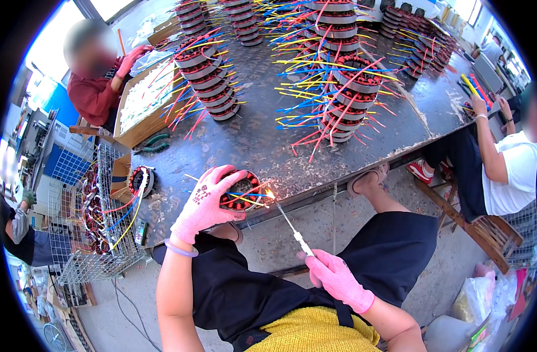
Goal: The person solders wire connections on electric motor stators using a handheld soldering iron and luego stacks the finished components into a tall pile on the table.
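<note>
At the table's near edge my left hand [205, 200], in a pink glove, is closed round a motor stator [245, 186] with dark red windings. Blue, yellow and white lead wires stick out of its side. My right hand [341, 280], gloved in pink too, grips a thin-necked torch [302, 242] by its white handle. An orange flame [270, 194] burns at the torch's tip, right beside the ends of the stator's leads. Whether the flame touches the wires I cannot tell.
Tall stator stacks [350, 97] with wires jutting out stand across the dark metal table [251, 126]. Green-handled pliers [155, 144], a single stator [141, 180] and a wire basket [95, 261] lie to the left. Co-workers sit left [95, 91] and right [512, 158].
</note>
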A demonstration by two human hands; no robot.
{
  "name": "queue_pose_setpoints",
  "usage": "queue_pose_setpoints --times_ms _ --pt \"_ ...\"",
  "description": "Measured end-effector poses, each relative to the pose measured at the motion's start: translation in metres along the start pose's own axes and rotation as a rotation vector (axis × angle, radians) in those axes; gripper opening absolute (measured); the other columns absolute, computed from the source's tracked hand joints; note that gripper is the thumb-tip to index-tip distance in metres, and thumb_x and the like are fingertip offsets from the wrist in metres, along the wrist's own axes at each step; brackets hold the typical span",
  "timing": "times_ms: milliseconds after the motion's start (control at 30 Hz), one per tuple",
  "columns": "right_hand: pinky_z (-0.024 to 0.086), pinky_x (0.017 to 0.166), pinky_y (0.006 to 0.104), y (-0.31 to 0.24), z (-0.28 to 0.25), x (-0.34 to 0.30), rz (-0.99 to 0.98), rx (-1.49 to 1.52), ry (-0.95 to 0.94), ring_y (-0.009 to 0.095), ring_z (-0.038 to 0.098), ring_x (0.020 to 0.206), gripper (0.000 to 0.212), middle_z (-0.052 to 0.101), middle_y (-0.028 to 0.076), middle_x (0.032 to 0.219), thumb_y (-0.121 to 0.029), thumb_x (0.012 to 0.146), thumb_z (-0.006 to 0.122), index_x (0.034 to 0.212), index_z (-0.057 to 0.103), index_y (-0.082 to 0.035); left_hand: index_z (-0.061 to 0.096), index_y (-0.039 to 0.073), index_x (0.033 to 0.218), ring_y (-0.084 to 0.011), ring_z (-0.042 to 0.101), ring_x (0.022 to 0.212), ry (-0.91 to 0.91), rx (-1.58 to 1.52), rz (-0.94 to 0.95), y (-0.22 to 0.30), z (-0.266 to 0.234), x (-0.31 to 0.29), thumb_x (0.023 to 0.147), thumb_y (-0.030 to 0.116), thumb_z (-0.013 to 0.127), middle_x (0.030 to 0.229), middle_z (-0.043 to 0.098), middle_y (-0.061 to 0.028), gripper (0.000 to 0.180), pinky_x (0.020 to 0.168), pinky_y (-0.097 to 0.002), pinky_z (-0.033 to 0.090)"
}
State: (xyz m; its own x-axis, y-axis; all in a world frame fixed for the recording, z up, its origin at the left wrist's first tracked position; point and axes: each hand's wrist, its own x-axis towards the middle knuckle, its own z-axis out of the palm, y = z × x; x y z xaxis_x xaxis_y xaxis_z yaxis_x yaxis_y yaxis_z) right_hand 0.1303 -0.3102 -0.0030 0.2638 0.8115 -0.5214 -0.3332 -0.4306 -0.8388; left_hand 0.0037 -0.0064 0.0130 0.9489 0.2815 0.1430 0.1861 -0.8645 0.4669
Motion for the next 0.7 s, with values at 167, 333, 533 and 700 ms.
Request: queue_pose_setpoints --times_ms 167,333,533,700 --pt "0.039 0.057 0.0252 0.0053 -0.0005 0.0004 0.008 0.061 0.008 0.006 0.045 0.061 0.032 0.048 -0.002 0.069 -0.023 0.104 0.050 0.124 0.062 -0.001 0.056 0.013 0.135 -0.0368 0.052 0.122 0.009 -0.001 0.000 0.0004 0.0014 0.0007 0.054 0.021 0.089 0.130 0.055 -0.0139 0.088 0.106 -0.0451 0.041" --pt "0.039 0.057 0.0254 0.0051 -0.0004 0.0005 0.010 0.032 0.007 0.006 0.045 0.061 0.033 0.048 -0.002 0.069 -0.024 0.104 0.050 0.123 0.062 -0.001 0.057 0.013 0.135 -0.0360 0.050 0.126 -0.016 -0.001 -0.045 0.0058 -0.0010 0.0003 0.052 0.015 0.090 0.136 0.053 -0.0141 0.090 0.108 -0.0439 0.041" --pt "0.039 0.057 0.0259 -0.0003 -0.0005 0.0008 0.011 0.011 -0.006 0.006 0.045 0.060 0.034 0.047 -0.002 0.069 -0.028 0.105 0.048 0.121 0.063 -0.001 0.057 0.013 0.135 -0.0364 0.051 0.124 -0.003 0.006 -0.035 0.0046 0.0002 0.0001 0.053 0.018 0.089 0.134 0.054 -0.0147 0.088 0.107 -0.0445 0.041" --pt "0.039 0.057 0.0258 0.0006 -0.0010 -0.0002 0.007 0.023 0.001 0.006 0.045 0.060 0.034 0.046 -0.002 0.069 -0.028 0.105 0.049 0.121 0.063 -0.001 0.057 0.013 0.135 -0.0369 0.051 0.123 0.001 0.010 -0.030 0.0033 0.0007 -0.0007 0.054 0.021 0.089 0.132 0.054 -0.0157 0.087 0.107 -0.0449 0.042"
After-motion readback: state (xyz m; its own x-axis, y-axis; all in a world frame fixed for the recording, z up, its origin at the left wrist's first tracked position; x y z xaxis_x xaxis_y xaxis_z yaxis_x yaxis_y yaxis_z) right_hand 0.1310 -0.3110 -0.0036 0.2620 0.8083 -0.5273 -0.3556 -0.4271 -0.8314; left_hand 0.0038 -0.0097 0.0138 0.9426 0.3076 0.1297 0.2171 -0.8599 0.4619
